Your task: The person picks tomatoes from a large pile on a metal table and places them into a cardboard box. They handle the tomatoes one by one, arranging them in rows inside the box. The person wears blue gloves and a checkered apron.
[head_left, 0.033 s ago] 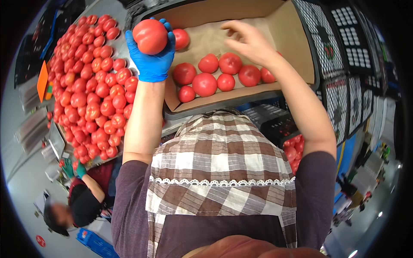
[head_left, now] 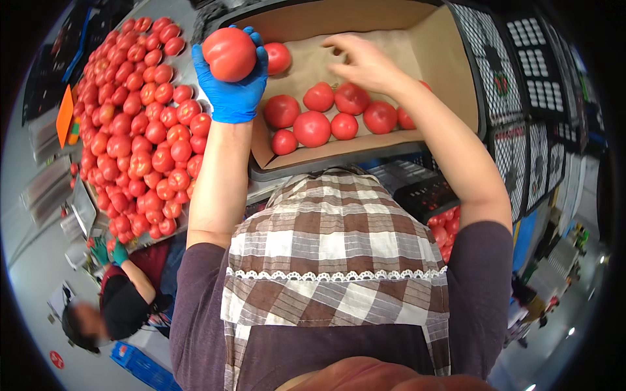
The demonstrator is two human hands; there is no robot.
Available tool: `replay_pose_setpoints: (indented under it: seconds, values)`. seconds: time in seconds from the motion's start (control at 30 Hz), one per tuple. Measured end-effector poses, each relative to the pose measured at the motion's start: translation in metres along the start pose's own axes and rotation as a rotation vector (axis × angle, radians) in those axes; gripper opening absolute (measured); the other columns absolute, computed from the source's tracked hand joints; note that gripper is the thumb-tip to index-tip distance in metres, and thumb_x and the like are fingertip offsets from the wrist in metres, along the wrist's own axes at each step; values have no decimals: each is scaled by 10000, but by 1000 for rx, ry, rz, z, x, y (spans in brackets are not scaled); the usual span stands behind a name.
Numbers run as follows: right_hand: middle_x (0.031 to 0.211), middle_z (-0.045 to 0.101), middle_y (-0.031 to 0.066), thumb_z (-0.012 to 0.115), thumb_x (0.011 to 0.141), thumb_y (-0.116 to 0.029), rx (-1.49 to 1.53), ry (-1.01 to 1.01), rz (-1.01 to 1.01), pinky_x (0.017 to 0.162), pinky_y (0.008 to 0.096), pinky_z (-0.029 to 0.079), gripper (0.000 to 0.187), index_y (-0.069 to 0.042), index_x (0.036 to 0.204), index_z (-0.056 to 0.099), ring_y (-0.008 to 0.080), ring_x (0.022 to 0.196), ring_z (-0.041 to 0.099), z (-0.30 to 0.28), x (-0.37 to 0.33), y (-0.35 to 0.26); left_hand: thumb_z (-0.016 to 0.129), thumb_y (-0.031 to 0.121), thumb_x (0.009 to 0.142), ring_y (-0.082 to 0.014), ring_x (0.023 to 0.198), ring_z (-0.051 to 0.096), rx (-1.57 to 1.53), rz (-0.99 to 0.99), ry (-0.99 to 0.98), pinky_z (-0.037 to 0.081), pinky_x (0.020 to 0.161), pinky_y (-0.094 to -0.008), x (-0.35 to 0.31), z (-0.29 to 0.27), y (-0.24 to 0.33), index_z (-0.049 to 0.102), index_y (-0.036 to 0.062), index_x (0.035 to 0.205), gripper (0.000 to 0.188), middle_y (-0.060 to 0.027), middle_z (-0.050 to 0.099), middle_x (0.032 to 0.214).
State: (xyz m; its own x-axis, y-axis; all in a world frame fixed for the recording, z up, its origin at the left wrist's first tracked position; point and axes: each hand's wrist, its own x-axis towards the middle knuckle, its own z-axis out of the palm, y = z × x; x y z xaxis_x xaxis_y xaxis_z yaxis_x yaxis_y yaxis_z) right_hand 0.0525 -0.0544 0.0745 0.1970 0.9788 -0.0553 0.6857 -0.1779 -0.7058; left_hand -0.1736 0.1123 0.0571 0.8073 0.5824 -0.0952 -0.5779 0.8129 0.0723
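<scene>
We have a brown-lined crate at one o'clock and a heap of red tomatoes at ten. Our bare right hand, towards twelve, hovers over the crate, thumb and fingers parted. Our blue-gloved left hand, at eleven, is clasped around a big tomato. Along the crate's six o'clock side lie loose tomatoes, the smallest one at seven.
</scene>
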Motion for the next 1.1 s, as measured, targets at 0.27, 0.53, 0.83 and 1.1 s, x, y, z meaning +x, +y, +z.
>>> replay_pose_setpoints:
  seconds: [0.27,0.53,0.83,1.1]
  values:
    - [1340,498,172,842,741,-227,-478,-2,-156,946,479,540,770,-217,1431,499,384,1181,583,134,111,10,600,608,901,-370,1130,610,-30,114,40,540,952,-511,2,12,-2,594,47,1264,668,-195,636,1228]
    - [1309,506,179,886,617,-262,41,124,-162,1010,457,518,846,-213,1378,521,388,1210,564,64,75,24,624,505,923,-369,1158,606,86,202,245,499,1026,-536,1,20,-15,599,29,1243,574,-187,646,1225]
    - [1300,527,159,872,635,-332,68,270,-74,1007,450,517,820,-158,1367,547,347,1191,580,-37,-11,-28,613,369,992,-298,1000,709,395,-222,359,571,919,-480,10,17,-31,638,11,1245,440,-159,721,1107]
    - [1205,640,151,822,779,-369,457,314,-30,975,403,525,673,-46,1322,590,274,1103,642,-33,-44,-55,610,335,1014,-179,996,705,877,-362,71,585,879,-333,-1,28,-49,659,26,1248,391,-94,728,1112]
